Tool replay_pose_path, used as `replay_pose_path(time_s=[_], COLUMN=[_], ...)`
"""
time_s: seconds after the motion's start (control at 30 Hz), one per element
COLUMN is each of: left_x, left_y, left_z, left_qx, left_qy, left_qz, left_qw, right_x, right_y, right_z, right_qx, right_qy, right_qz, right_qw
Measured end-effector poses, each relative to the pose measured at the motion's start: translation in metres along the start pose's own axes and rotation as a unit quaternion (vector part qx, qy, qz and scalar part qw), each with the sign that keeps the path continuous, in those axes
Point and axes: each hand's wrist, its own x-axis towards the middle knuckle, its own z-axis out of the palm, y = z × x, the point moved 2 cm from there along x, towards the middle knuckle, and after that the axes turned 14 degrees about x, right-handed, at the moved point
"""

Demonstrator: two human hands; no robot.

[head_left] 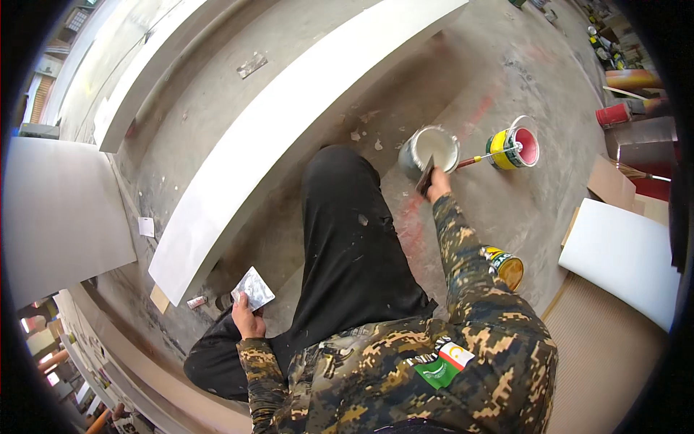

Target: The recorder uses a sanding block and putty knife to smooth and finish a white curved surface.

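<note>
My left hand is closed on a flat, square metal filling plate smeared with pale filler, held near my bent left knee. Ahead and to the right, my right hand grips a dark-handled putty knife. Its blade reaches over the near rim of a grey bucket coated inside with white filler; whether the tip touches the filler I cannot tell. Left of my raised black-trousered knee runs a long white curved-looking panel, raised off the floor on edge.
A yellow-and-green can with red paint inside stands right of the bucket, a small paint roller across its rim. Another can is by my right arm. White boards lie at right; a second panel stands far left.
</note>
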Motion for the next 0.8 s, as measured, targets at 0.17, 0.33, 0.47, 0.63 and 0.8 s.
replay_pose_path(time_s=[0.17, 0.33, 0.47, 0.63, 0.8], left_x=[0.004, 0.015, 0.015, 0.024, 0.021], left_y=[-0.002, -0.006, -0.004, -0.005, -0.004], left_z=[-0.002, -0.008, -0.004, -0.005, -0.029], left_qx=[-0.006, -0.004, 0.005, -0.002, -0.089], left_qy=[-0.014, 0.002, 0.012, -0.012, -0.01], left_qz=[0.015, 0.005, 0.021, 0.022, -0.019], left_qw=[1.0, 1.0, 1.0, 1.0, 0.996], right_x=[-0.08, -0.132, -0.148, -0.126, -0.129], right_y=[0.019, -0.016, -0.054, -0.087, -0.095], right_z=[-0.033, -0.057, -0.064, -0.042, 0.021], right_qx=[-0.142, -0.153, -0.022, -0.149, -0.033], right_qy=[-0.01, -0.079, -0.176, -0.196, -0.274], right_qz=[0.047, 0.163, 0.34, 0.057, 0.074], right_qw=[0.989, 0.972, 0.923, 0.967, 0.958])
